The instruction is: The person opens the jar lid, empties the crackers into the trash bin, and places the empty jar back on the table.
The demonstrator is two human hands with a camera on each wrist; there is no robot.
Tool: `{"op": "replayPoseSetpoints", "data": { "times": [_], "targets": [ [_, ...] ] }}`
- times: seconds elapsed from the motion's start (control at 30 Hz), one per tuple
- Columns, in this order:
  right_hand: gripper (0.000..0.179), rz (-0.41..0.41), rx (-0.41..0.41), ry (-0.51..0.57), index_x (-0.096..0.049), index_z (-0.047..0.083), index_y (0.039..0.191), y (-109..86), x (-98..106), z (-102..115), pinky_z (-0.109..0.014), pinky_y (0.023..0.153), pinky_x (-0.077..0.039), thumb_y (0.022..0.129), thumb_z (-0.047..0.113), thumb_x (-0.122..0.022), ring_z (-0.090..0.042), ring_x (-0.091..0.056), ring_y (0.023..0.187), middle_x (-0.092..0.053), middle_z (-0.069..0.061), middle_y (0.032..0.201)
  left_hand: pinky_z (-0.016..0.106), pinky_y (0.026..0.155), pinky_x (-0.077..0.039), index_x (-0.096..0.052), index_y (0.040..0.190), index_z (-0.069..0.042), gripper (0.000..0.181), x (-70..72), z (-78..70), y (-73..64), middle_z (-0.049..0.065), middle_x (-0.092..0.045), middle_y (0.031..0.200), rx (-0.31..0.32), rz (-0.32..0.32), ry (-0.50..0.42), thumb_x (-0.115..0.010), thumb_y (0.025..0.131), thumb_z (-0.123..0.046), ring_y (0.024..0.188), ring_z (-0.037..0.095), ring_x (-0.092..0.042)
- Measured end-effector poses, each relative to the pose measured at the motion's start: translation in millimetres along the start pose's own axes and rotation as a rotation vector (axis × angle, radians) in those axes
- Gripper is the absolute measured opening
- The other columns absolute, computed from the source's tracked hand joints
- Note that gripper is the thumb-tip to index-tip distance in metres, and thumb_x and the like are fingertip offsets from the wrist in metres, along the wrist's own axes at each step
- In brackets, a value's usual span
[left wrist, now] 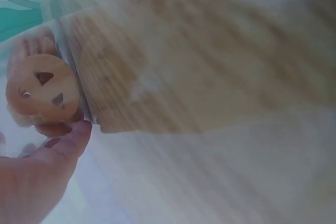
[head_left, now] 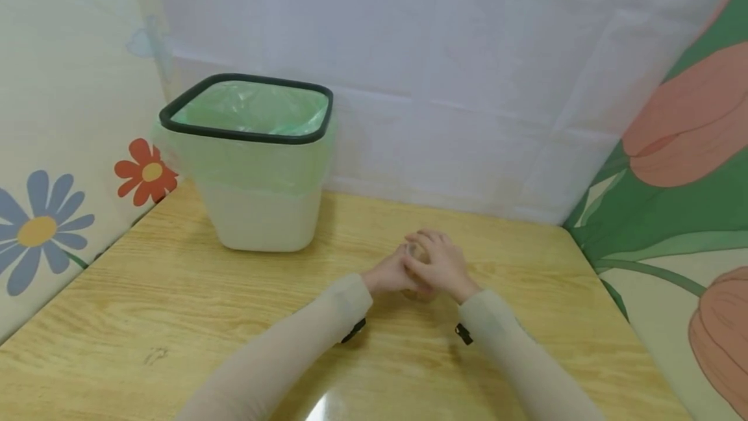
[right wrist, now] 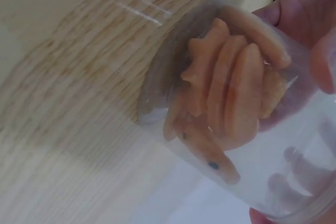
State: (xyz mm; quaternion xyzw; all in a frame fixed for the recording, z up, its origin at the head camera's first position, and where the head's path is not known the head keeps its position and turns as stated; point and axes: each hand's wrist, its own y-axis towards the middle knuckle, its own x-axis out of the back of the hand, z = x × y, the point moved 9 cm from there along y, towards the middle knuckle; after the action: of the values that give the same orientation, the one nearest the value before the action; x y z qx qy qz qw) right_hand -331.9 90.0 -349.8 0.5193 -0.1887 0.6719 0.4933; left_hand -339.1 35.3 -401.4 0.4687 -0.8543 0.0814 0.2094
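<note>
Between both hands is a clear jar (head_left: 417, 252) with several tan, cookie-like pieces (right wrist: 231, 87) inside. The left hand (head_left: 388, 275) grips the jar's left side in the head view, and its fingers (left wrist: 63, 153) press the jar wall in the left wrist view. The right hand (head_left: 441, 265) curls over the upper part from the right, overlapping the left fingers. Through the clear wall, a round piece (left wrist: 44, 87) shows dark cut-out marks. In the right wrist view the jar lies aslant, its bottom close over the table. The hands hide the jar's top.
A white bin (head_left: 265, 213) with a black rim and green liner bag (head_left: 251, 106) stands at the back left of the wooden table (head_left: 175, 317). A white cloth (head_left: 444, 83) hangs behind; flower-printed sheets (head_left: 684, 167) line the sides. Dark straps (head_left: 353, 330) sit at both wrists.
</note>
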Motion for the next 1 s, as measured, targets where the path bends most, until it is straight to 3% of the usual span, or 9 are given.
{"op": "replayPoseSetpoints", "data": {
  "times": [0.13, 0.33, 0.57, 0.7, 0.83, 0.93, 1.0],
  "targets": [
    [0.045, -0.011, 0.019, -0.013, -0.06, 0.011, 0.131, 0.2, -0.8, 1.1, -0.064, 0.1, -0.031, 0.095, 0.038, -0.06, -0.037, -0.04, 0.13, -0.049, -0.017, 0.14, 0.048, 0.111, -0.028, -0.04, 0.149, -0.017, 0.084, 1.2, -1.0, -0.6, 0.006, -0.027, 0.157, -0.025, 0.007, 0.015, -0.083, 0.077, -0.017, 0.139, 0.025, -0.03],
    [0.042, -0.034, 0.058, -0.019, -0.062, 0.012, 0.129, -1.3, 1.5, 3.5, -0.063, 0.101, -0.03, 0.095, 0.035, -0.06, -0.036, -0.042, 0.128, -0.052, -0.015, 0.137, 0.043, 0.107, -0.036, -0.04, 0.148, -0.015, 0.08, 1.2, -0.6, -3.2, 0.002, -0.038, 0.151, -0.004, 0.016, -0.071, -0.081, 0.08, -0.014, 0.132, 0.021, -0.041],
    [0.039, -0.04, 0.149, 0.013, -0.064, 0.01, 0.126, -2.4, 5.1, 6.5, -0.063, 0.1, -0.032, 0.093, 0.03, -0.063, -0.036, -0.044, 0.127, -0.055, -0.014, 0.135, 0.033, 0.086, -0.053, -0.034, 0.149, -0.006, 0.074, -3.3, -2.9, -6.9, 0.014, -0.068, 0.113, -0.023, 0.09, -0.252, -0.072, 0.085, 0.001, 0.09, 0.022, -0.069],
    [0.042, -0.017, 0.198, 0.015, -0.062, 0.01, 0.129, -1.4, 4.6, 6.3, -0.063, 0.101, -0.032, 0.093, 0.031, -0.063, -0.035, -0.045, 0.127, -0.054, -0.013, 0.136, 0.032, 0.082, -0.054, -0.031, 0.149, -0.002, 0.074, -3.2, -3.4, -7.9, 0.018, -0.07, 0.107, -0.043, 0.117, -0.296, -0.069, 0.086, 0.004, 0.084, 0.021, -0.07],
    [0.052, 0.032, 0.196, 0.004, -0.053, 0.007, 0.139, -0.6, 5.0, 4.7, -0.063, 0.104, -0.03, 0.095, 0.034, -0.061, -0.035, -0.042, 0.131, -0.05, -0.013, 0.142, 0.032, 0.083, -0.054, -0.023, 0.152, -0.003, 0.081, -2.7, -4.3, -7.1, 0.018, -0.07, 0.102, -0.052, 0.115, -0.297, -0.07, 0.086, 0.005, 0.082, 0.022, -0.07],
    [0.058, 0.096, 0.167, -0.043, -0.046, 0.004, 0.143, -1.0, 2.9, 4.3, -0.065, 0.106, -0.025, 0.097, 0.037, -0.057, -0.038, -0.035, 0.135, -0.043, -0.016, 0.148, 0.034, 0.09, -0.051, -0.018, 0.155, -0.006, 0.087, -3.6, -4.6, -7.4, 0.017, -0.067, 0.115, -0.05, 0.104, -0.269, -0.07, 0.086, 0.003, 0.092, 0.022, -0.069],
    [0.058, 0.141, 0.126, -0.068, -0.044, 0.004, 0.145, -1.4, -0.3, 3.9, -0.068, 0.106, -0.021, 0.099, 0.039, -0.053, -0.04, -0.03, 0.138, -0.037, -0.016, 0.151, 0.034, 0.099, -0.045, -0.019, 0.155, -0.01, 0.089, -3.7, -4.4, -6.9, 0.011, -0.056, 0.136, -0.058, 0.092, -0.217, -0.073, 0.085, -0.001, 0.108, 0.019, -0.062]
  ]
}}
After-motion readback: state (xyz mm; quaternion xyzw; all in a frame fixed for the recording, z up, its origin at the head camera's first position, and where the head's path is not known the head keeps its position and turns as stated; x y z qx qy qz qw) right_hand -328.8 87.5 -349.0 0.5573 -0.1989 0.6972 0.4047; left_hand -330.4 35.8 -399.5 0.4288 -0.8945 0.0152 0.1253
